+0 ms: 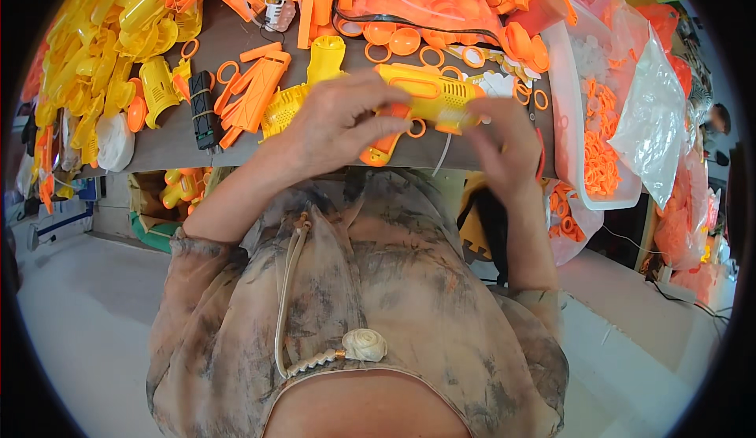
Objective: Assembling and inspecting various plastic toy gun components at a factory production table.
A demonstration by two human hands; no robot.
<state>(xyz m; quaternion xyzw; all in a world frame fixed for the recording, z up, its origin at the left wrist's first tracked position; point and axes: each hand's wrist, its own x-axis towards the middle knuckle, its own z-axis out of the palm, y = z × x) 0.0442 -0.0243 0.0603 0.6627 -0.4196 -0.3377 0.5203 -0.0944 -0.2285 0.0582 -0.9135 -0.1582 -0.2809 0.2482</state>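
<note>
A yellow toy gun (429,92) with an orange handle is held just above the near part of the table, lying sideways between my hands. My left hand (339,115) is closed around its rear, with thumb and fingers near the orange handle. At the front end, my right hand (508,143) grips the yellow barrel; its fingers are partly smeared by motion. A thin white tube or strip (443,155) hangs below the gun. Beside my left hand lie a yellow half shell (282,111) and another yellow shell (326,59).
Yellow shells (94,52) are heaped at the left. Several orange parts (256,84) and a black elongated object (202,111) lie nearer. Orange pieces pile up at the back. On the right, a white bin (563,115) holds small orange rings (601,147) next to clear plastic bags (654,115).
</note>
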